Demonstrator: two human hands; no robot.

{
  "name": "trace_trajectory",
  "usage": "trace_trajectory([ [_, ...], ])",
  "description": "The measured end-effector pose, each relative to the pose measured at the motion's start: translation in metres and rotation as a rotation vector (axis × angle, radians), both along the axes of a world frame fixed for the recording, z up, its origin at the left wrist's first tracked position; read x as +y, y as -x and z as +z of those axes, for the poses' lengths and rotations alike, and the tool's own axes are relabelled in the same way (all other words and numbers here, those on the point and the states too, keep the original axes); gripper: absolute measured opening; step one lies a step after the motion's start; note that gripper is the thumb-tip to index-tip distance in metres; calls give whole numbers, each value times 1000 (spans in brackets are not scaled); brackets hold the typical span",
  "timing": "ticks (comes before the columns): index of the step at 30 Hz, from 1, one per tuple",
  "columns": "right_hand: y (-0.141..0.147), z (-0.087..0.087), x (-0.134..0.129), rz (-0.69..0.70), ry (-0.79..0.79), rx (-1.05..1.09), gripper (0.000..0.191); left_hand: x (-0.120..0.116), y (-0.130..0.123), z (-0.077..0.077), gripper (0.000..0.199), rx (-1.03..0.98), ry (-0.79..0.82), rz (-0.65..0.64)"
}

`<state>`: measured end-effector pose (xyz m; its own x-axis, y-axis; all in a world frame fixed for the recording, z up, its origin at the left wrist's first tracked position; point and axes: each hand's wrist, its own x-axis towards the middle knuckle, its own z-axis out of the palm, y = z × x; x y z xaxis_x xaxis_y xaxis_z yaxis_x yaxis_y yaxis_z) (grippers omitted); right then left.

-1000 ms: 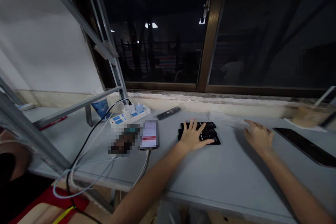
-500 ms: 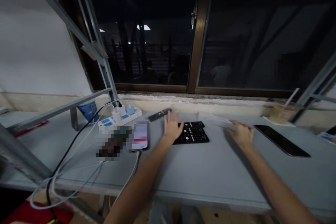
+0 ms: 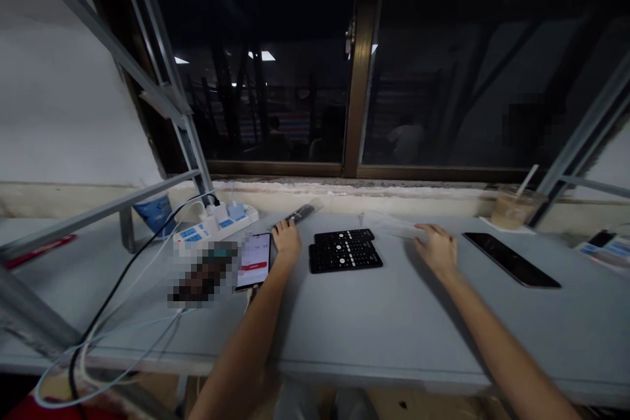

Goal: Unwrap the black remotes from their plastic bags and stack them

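Note:
Several black remote controls [image 3: 344, 251] lie side by side on the grey table [image 3: 394, 321]. To their left, my left hand [image 3: 287, 241] rests near the right edge of a lit phone [image 3: 254, 262], at the near end of a dark remote in clear wrapping [image 3: 301, 213]; what its fingers grip, if anything, is too small to tell. My right hand [image 3: 437, 249] is right of the remotes, fingers apart, beside a flat clear plastic bag [image 3: 388, 224]. A dark tablet-like device [image 3: 510, 259] lies further right.
A white power strip [image 3: 216, 230] with plugs and looping cables occupies the left, near a blue bag [image 3: 153, 213] and a metal frame post. At the back right stands a drink cup with a straw [image 3: 514, 208]. A window rises behind the table.
My left hand has moved left, off the black remotes, to the wrapped remote beside the phone. My right hand stays by the plastic bag. The view has shifted slightly.

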<state>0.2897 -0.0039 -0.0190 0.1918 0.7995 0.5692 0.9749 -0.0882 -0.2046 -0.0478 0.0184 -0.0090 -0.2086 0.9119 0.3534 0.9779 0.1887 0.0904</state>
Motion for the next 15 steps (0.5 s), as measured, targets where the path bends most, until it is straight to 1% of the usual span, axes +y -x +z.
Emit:
trace_trajectory([
  [4, -1, -2, 1, 26, -25, 29, 31, 0, 0, 0, 43, -8, -19, 46],
  [7, -2, 0, 2, 76, -65, 58, 29, 0, 1, -1, 44, -22, 13, 16],
  [10, -2, -1, 4, 163, -144, 123, 28, -1, 0, 3, 40, -31, 53, -29],
  [13, 0, -2, 7, 266, -215, 253, 28, -4, -4, 9, 41, -52, 59, -8],
  [15, 3, -3, 8, 310, -225, 330, 29, -7, -7, 13, 46, -101, 74, 11],
])
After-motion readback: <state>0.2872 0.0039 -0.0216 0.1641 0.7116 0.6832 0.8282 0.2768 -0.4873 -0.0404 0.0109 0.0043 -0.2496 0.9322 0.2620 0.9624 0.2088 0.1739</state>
